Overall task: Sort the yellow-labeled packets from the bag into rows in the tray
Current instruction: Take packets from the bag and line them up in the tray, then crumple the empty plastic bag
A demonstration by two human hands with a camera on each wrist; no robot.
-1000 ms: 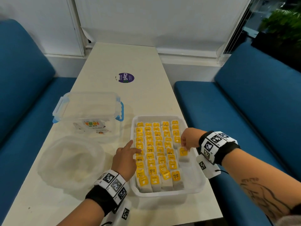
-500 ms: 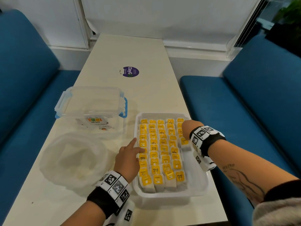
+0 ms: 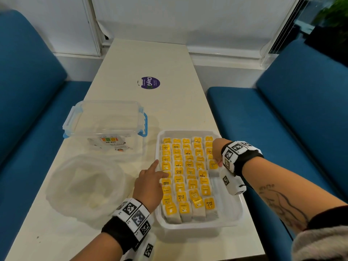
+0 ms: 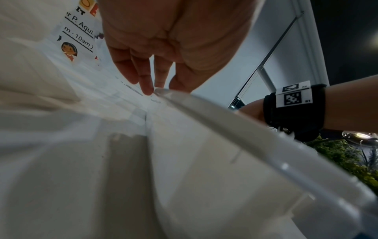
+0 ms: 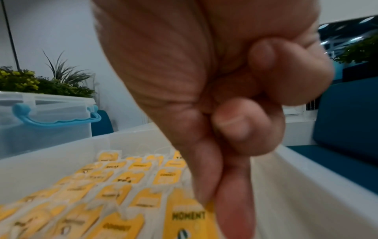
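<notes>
A white tray (image 3: 207, 226) holds several rows of yellow-labeled packets (image 3: 188, 176). My right hand (image 3: 218, 153) is over the tray's right column. Its thumb and forefinger pinch a packet marked MOMENT (image 3: 213, 165) at the near end of that column. The right wrist view shows the right hand (image 5: 220, 186) pointing down onto the packet (image 5: 184, 215), the other fingers curled. My left hand (image 3: 152, 178) rests on the tray's left rim, forefinger stretched out. In the left wrist view its fingers (image 4: 147, 80) are fairly straight and touch the rim (image 4: 245, 122). A clear plastic bag (image 3: 84, 185) lies left of the tray.
A clear lidded box with blue latches (image 3: 107, 125) stands behind the bag, also in the right wrist view (image 5: 47, 116). A purple sticker (image 3: 150, 82) lies farther up the table. Blue benches (image 3: 282, 129) flank the narrow table; the tray sits near its right edge.
My right hand has carried the packet away from me along the right column, up against the packets there. The left hand has stayed at the tray's left rim.
</notes>
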